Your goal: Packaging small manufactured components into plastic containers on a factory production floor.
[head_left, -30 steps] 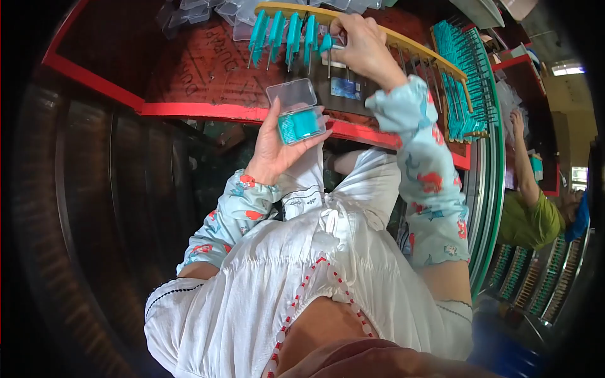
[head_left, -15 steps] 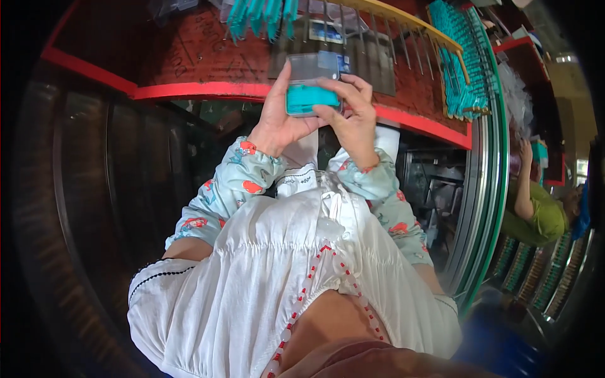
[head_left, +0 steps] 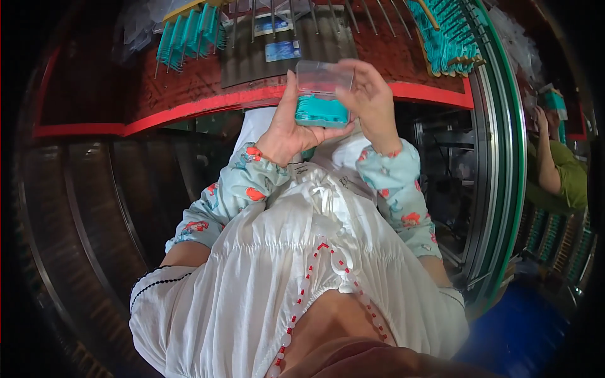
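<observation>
My left hand (head_left: 287, 129) is closed round a clear hinged plastic box (head_left: 323, 122), with the thumb up its left side and fingers beneath. Thin teal plastic pieces (head_left: 321, 108), which look like floss picks, lie stacked inside. The box's transparent lid (head_left: 322, 77) stands raised at the far side. Beside the lid's right edge is my right hand (head_left: 373, 101), its fingers apart and slightly blurred. Whether its fingertips touch the lid cannot be made out.
Ahead runs a red-edged bench (head_left: 201, 110) with a dark mat (head_left: 242, 63) and blue printed cards (head_left: 283, 50). Metal rods (head_left: 313, 17) overhang it. Teal pieces hang in bunches at left (head_left: 189, 38) and right (head_left: 450, 41). A person in green (head_left: 561, 167) is at the far right.
My right hand has come off the teal pieces and moved right, its fingers spreading beside the lid. My left hand still holds the box, now slightly lower and farther right in view.
</observation>
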The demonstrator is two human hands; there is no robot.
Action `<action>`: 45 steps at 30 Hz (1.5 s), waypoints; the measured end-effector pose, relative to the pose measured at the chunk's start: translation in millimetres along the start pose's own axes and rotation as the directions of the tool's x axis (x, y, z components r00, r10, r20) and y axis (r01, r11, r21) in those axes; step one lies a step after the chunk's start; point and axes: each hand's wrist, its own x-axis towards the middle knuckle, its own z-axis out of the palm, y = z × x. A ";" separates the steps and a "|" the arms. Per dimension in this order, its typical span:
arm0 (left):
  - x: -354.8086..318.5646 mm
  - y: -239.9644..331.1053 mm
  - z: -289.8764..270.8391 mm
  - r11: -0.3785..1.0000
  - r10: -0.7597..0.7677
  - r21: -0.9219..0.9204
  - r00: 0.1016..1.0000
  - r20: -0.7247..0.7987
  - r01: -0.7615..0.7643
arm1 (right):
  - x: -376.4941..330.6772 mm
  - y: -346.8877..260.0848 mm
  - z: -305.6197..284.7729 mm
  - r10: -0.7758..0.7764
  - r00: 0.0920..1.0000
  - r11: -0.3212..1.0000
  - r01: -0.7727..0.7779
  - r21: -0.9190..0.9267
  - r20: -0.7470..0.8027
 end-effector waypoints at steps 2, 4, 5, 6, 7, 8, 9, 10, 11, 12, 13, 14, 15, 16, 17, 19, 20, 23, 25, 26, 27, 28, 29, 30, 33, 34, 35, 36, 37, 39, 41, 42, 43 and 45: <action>4.0 -2.7 2.0 0.998 0.066 0.027 0.993 -0.101 -0.064 | -13.9 -2.8 -12.5 -0.087 0.983 0.977 0.116 -0.179 0.161; 5.6 0.0 -2.1 1.000 -0.013 -0.027 0.999 0.035 0.014 | -20.6 -8.3 -19.0 -0.136 0.952 0.939 0.212 -0.271 0.273; 1.8 0.5 3.7 0.999 -0.010 -0.031 0.979 0.203 0.016 | -21.5 -9.7 -20.8 -0.145 0.950 0.936 0.222 -0.272 0.277; 3.0 -4.7 3.3 1.000 -0.005 -0.024 0.978 0.210 0.011 | -23.9 -11.5 -21.6 -0.076 0.990 0.987 0.092 -0.135 0.123; 6.3 -11.2 0.1 0.788 0.353 0.460 0.913 0.207 -0.409 | -22.9 -11.4 -23.6 0.021 1.000 0.999 -0.020 0.025 -0.021; 8.9 -13.4 -0.2 0.224 0.601 0.772 0.708 0.371 -0.595 | -20.0 -11.3 -24.5 0.010 1.000 0.998 -0.010 0.066 -0.001; 4.7 -2.1 1.1 -0.069 0.571 0.817 0.649 0.503 -0.572 | -21.7 -14.4 -23.4 0.004 1.000 0.998 -0.004 0.067 -0.004; 2.4 7.7 -2.4 -0.074 0.566 0.816 0.650 0.507 -0.573 | -27.7 -21.2 -19.3 0.061 0.998 0.997 -0.061 0.055 -0.001; -3.8 13.0 -4.0 0.054 0.473 0.883 0.791 0.388 -0.466 | -34.1 -27.8 -12.4 0.125 0.992 0.991 -0.125 0.046 -0.002; -7.4 15.1 -3.4 0.166 0.353 0.929 0.900 0.257 -0.330 | -37.7 -21.3 -11.3 0.035 0.999 0.994 -0.034 -0.105 0.009; -9.6 16.5 -0.6 0.255 0.265 0.919 0.935 0.234 -0.302 | -39.9 -19.8 -11.6 0.037 0.999 0.994 -0.037 -0.100 -0.003; -9.6 17.0 0.0 0.247 0.260 0.922 0.937 0.233 -0.297 | -37.6 -19.2 -11.4 0.024 0.999 0.984 -0.028 -0.176 -0.026; -9.5 15.7 0.5 0.355 0.271 0.854 0.916 0.297 -0.382 | -36.2 -18.8 -10.1 0.009 0.999 0.967 -0.022 -0.252 -0.051; -9.7 14.5 1.1 0.456 0.288 0.765 0.889 0.357 -0.455 | -35.7 -19.3 -6.4 0.005 0.998 0.969 -0.020 -0.246 -0.061; -10.4 13.2 5.6 0.455 0.276 0.770 0.893 0.356 -0.447 | -35.9 -20.1 -3.1 -0.031 0.998 0.941 0.009 -0.337 -0.060; -13.7 12.2 17.3 0.320 0.308 0.842 0.888 0.341 -0.434 | -34.1 -22.9 0.6 -0.068 0.995 0.905 0.030 -0.425 -0.074; -14.0 10.8 18.1 0.319 0.286 0.844 0.892 0.348 -0.432 | -33.7 -29.0 0.6 -0.124 0.991 0.877 0.085 -0.473 -0.051; -6.3 3.9 6.4 0.081 0.380 0.822 0.780 0.498 -0.564 | -37.3 -31.4 1.2 -0.166 0.984 0.889 0.119 -0.442 -0.068; 4.6 -3.7 6.0 0.331 0.374 0.757 0.815 0.444 -0.564 | -39.1 -27.3 -5.4 -0.122 0.987 0.929 0.077 -0.362 -0.103; 9.3 -11.9 11.4 0.473 0.393 0.700 0.839 0.377 -0.536 | -40.1 -26.1 -8.4 -0.101 0.988 0.928 0.052 -0.369 -0.116; 15.4 -16.5 18.9 0.604 0.391 0.628 0.869 0.303 -0.491 | -42.1 -33.0 -12.4 -0.151 0.984 0.941 0.112 -0.319 -0.098; 23.4 -16.9 31.3 0.708 0.266 0.595 0.925 0.272 -0.380 | -46.1 -34.8 -17.5 -0.260 0.960 0.916 0.210 -0.342 -0.106; 33.7 -17.0 43.1 0.787 0.144 0.561 0.960 0.240 -0.258 | -49.9 -30.8 -25.5 -0.362 0.927 0.880 0.307 -0.363 -0.094; 47.3 -27.8 44.2 0.639 0.160 0.719 0.962 0.223 -0.273 | -55.8 -27.5 -31.7 -0.334 0.941 0.898 0.298 -0.323 -0.060; 79.9 -47.9 63.4 0.571 -0.320 0.821 0.925 0.203 0.017 | -76.3 -47.9 -93.3 -0.249 0.852 0.940 0.098 -0.327 -0.461; 81.6 -50.0 65.4 0.573 -0.315 0.820 0.925 0.213 0.006 | -79.0 -68.2 -122.5 -0.357 0.734 0.918 0.159 -0.364 -0.577; 77.1 -50.7 64.6 0.526 -0.250 0.848 0.941 0.229 -0.067 | -92.7 -105.5 -159.3 -0.403 0.655 0.675 -0.258 -0.691 -0.639; 72.5 -51.5 62.3 0.470 -0.174 0.870 0.951 0.254 -0.147 | -102.1 -120.7 -209.5 -0.443 0.554 0.603 -0.397 -0.692 -0.705; 68.9 -46.5 52.6 0.451 -0.192 0.882 0.950 0.247 -0.138 | -116.1 -140.3 -252.3 -0.734 0.471 0.165 -0.574 -0.802 -0.488; 62.0 -34.0 25.6 0.416 -0.228 0.908 0.960 0.160 -0.053 | -152.9 -159.8 -328.3 -0.638 0.504 -0.123 -0.813 -0.570 -0.582; 59.2 -26.2 -8.1 0.328 -0.226 0.942 0.963 0.150 -0.070 | -220.8 -140.8 -427.1 -0.620 0.576 -0.250 -0.789 -0.561 -0.534; 49.3 -20.1 -15.2 0.279 -0.180 0.948 0.961 0.209 -0.154 | -249.1 -133.3 -458.9 -0.551 0.517 -0.248 -0.851 -0.463 -0.655; 29.6 -13.1 -19.3 0.224 -0.133 0.952 0.962 0.240 -0.207 | -259.2 -125.5 -473.6 -0.543 0.400 -0.135 -0.910 -0.393 -0.739; -20.5 13.0 1.5 0.202 -0.043 0.932 0.948 0.316 -0.302 | -228.8 -126.5 -454.4 -0.566 0.320 -0.156 -0.947 -0.282 -0.760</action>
